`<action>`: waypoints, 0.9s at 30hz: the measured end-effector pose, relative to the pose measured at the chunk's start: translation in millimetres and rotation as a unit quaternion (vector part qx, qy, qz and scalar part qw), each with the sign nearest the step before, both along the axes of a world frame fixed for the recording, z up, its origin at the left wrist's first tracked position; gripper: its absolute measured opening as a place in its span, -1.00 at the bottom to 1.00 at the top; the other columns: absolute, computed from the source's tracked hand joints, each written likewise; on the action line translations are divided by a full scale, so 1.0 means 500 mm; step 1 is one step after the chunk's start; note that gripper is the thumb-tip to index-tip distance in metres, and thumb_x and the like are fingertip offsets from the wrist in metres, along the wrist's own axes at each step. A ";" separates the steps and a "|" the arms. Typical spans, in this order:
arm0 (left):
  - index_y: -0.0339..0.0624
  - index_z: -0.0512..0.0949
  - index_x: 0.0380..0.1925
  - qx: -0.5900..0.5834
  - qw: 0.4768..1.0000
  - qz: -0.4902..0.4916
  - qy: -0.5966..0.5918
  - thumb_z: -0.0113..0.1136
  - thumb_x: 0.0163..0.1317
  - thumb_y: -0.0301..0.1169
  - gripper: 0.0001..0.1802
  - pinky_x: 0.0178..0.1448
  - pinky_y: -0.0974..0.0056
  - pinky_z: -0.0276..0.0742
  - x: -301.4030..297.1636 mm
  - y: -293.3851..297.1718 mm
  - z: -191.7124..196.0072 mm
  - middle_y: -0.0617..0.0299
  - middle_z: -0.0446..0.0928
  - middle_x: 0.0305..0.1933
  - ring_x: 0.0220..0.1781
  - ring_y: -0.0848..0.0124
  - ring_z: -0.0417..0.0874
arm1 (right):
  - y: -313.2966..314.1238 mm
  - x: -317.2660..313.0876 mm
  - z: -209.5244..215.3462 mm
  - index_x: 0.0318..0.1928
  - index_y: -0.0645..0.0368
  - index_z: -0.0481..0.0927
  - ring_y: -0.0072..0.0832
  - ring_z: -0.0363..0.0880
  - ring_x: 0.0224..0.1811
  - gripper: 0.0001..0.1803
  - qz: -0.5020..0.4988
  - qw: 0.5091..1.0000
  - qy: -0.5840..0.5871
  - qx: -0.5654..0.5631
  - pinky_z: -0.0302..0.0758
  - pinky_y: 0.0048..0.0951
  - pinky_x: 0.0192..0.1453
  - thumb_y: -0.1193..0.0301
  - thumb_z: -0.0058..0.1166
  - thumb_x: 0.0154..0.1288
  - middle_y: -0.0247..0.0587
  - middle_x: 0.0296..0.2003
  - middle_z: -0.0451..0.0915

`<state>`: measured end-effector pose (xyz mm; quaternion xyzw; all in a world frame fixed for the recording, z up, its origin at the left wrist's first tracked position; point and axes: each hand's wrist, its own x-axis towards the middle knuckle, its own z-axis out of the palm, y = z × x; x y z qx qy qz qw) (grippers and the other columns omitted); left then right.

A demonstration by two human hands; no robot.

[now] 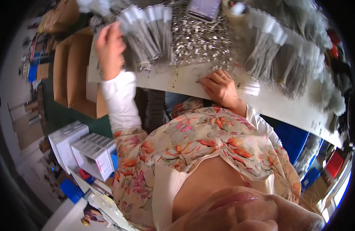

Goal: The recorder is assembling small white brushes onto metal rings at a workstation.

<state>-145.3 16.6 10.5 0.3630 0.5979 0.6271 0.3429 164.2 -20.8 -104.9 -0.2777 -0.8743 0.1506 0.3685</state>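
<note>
My left hand (111, 48) is raised over the left part of the bench, beside bundles of thin grey wire-like strands (140, 36) with pale upper ends. Motion smears its fingers, so I cannot tell whether they hold anything. My right hand (221, 87) rests at the bench's near edge with its fingers bent and pressed together. Whatever is between those fingertips is too small to make out. Just beyond them spreads a pile of small shiny metal pieces (202, 42). A few slim strips with white ends (250, 88) lie to the right of this hand.
A phone (204, 8) lies at the far side of the metal pile on the white bench (162, 81). More strand bundles (264, 38) cover the right side. Open cardboard boxes (79, 73) stand left of the bench, with white boxes (90, 150) behind my left arm.
</note>
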 end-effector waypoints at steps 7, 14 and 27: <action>-0.25 0.57 -0.31 -0.245 0.776 -0.051 0.579 0.21 0.15 -0.22 -0.71 -0.14 0.25 0.47 -0.357 -0.052 -0.192 0.07 0.61 -0.35 -0.31 0.25 0.60 | 0.013 0.057 0.040 -0.38 0.06 0.58 -0.43 0.44 -0.33 -0.82 -0.006 0.999 0.041 0.015 0.41 -0.38 -0.24 0.47 0.19 -0.11 -0.37 -0.45 0.44; -0.26 0.52 -0.36 -0.234 0.772 0.002 0.591 0.14 0.18 -0.25 -0.74 -0.19 0.14 0.44 -0.321 -0.061 -0.186 0.00 0.59 -0.35 -0.30 0.07 0.59 | 0.128 0.253 0.097 -0.31 0.14 0.60 -0.37 0.60 -0.44 -0.86 -0.359 0.922 0.115 -0.093 0.52 -0.42 -0.37 0.37 0.16 0.13 -0.17 -0.40 0.60; -0.29 0.52 -0.36 -0.231 0.780 -0.014 0.581 0.14 0.20 -0.31 -0.77 -0.19 0.17 0.45 -0.333 -0.055 -0.192 0.00 0.58 -0.37 -0.33 0.12 0.58 | 0.183 0.261 0.093 -0.32 0.21 0.63 -0.35 0.63 -0.46 -0.78 -0.435 0.885 -0.015 -0.164 0.54 -0.40 -0.28 0.32 0.10 0.14 -0.13 -0.48 0.63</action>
